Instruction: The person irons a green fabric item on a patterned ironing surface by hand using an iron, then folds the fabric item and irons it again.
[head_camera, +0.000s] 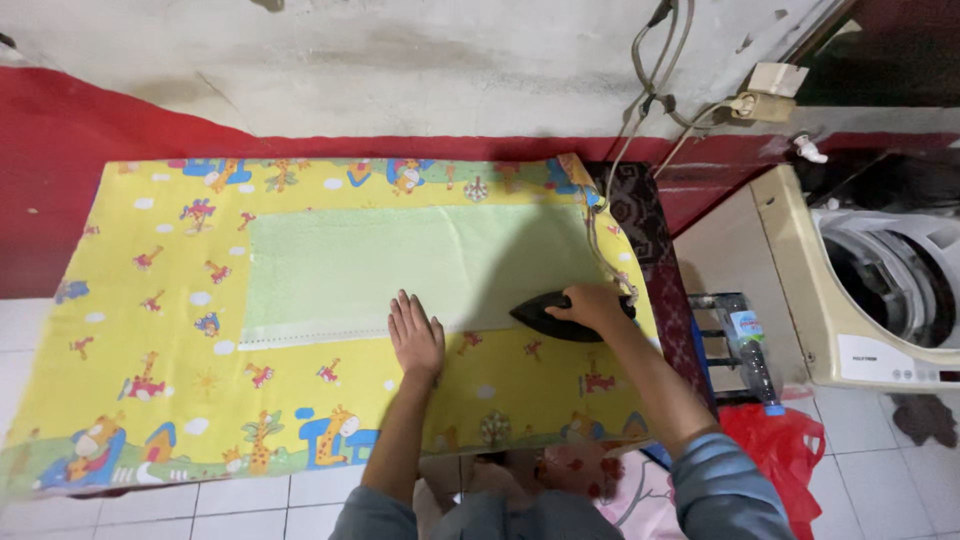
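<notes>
R hand (592, 305) clenched round black iron (548, 315) at green towel's (400, 265) right edge; L hand (415, 333) flat, fingers spread, grasping nothing, pressing towel's near hem on yellow cartoon-print cloth (150, 330)

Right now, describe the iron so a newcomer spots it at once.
Find the yellow cartoon-print cover on the board. At its right end, on the pale green towel's lower right corner, sits the iron under the right hand. It is the only dark, pointed thing there.
</notes>
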